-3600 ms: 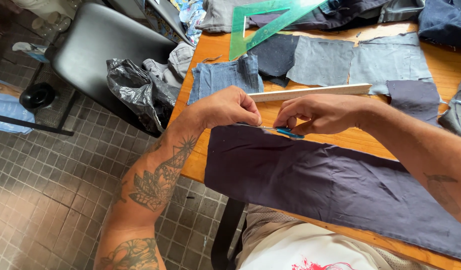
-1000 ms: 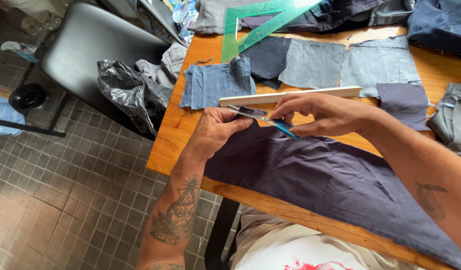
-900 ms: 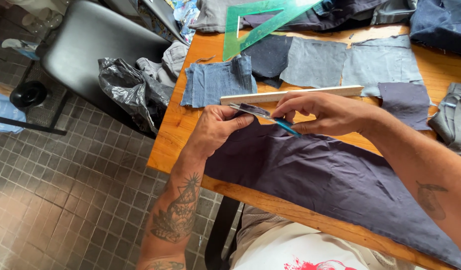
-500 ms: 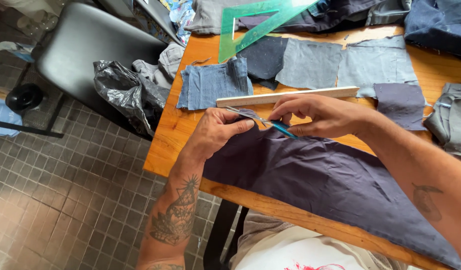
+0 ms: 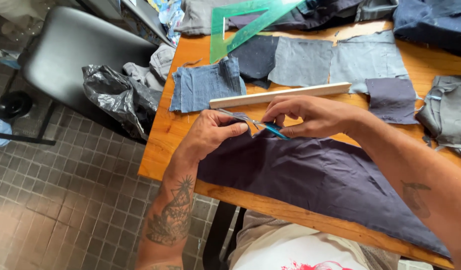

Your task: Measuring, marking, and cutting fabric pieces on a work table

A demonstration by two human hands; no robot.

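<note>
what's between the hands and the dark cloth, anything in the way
Nothing visible. The left hand rests directly on the upper edge of the dark purple cloth, and the right hand holds small blue-handled scissors at that same edge. The wooden ruler lies just beyond the hands, clear of the cloth.

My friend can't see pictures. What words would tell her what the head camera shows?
A person's left hand pinches the edge of a dark purple cloth on a wooden table, while the right hand works small blue-handled scissors at that edge. Beyond lie a wooden ruler, denim patches and a green set square.
</note>
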